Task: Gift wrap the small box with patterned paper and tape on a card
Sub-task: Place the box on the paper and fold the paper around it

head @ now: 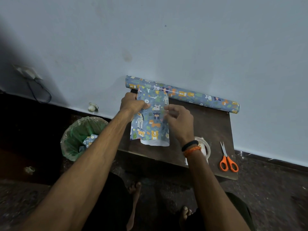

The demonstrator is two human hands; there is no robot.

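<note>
My bare feet (133, 192) are closest, on the dark floor below my forearms. Off to the left stands a bin (80, 135) lined with a green bag, scraps of the same paper in it. Next comes my left hand (133, 103), its fingers curled onto the left edge of the patterned paper (150, 120), pinning it where the small box must sit; the box itself is hidden under the paper, so I judge its place only from how the sheet bulges. The sheet lies on the counter (208, 120) with its long axis running away from me toward the wall, blue with giraffes, tigers and bears, its white underside showing at the near edge. My right hand (178, 120) hovers just beside the sheet's right edge, fingers loosely spread; something clear may be pinched at the fingertips, but I cannot tell. The seam lies between my hands, and the right one is nearer to it. Behind the sheet the paper roll (183, 94) rests along the wall. Under my right wrist sits the tape (205, 147), and further right the orange-handled scissors (227, 159).
</note>
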